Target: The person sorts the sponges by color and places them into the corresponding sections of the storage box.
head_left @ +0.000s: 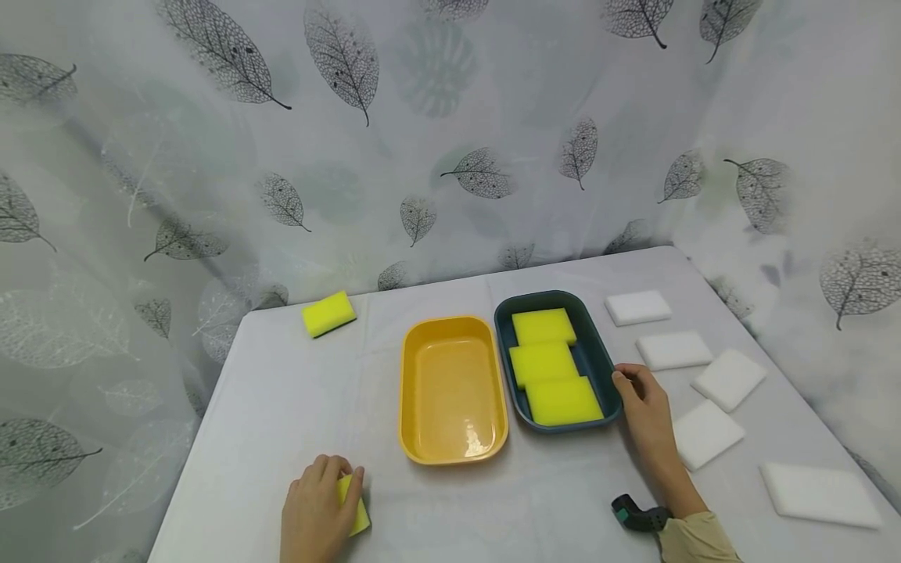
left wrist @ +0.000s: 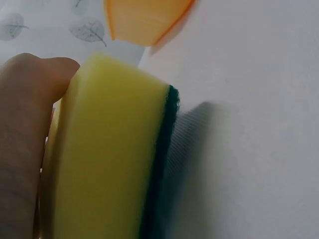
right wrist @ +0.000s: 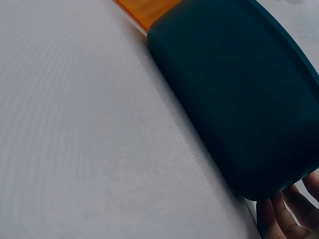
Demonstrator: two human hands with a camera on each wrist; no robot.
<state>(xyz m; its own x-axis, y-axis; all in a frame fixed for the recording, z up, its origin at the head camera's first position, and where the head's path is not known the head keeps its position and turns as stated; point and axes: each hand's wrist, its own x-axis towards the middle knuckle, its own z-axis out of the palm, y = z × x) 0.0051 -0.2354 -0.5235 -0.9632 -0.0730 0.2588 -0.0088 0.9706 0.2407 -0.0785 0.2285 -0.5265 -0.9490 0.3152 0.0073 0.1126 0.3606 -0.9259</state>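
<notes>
At the near left of the table, my left hand (head_left: 318, 504) grips a yellow sponge (head_left: 357, 512). In the left wrist view that sponge (left wrist: 107, 149) shows a dark green scouring layer, with the thumb (left wrist: 35, 84) along its yellow side. My right hand (head_left: 646, 410) holds the right rim of a dark teal tray (head_left: 597, 349), thumb at the edge. Its fingers (right wrist: 294, 206) touch the tray's outer wall (right wrist: 224, 99) in the right wrist view. Three yellow sponges (head_left: 542, 364) overlap in a row inside that tray.
A yellow tray (head_left: 454, 383) stands directly left of the teal one. Another sponge (head_left: 328, 313) lies at the far left edge. Several white foam blocks (head_left: 674, 349) are spread along the right side. Leaf-patterned curtains (head_left: 486, 172) surround the white table (head_left: 281, 407).
</notes>
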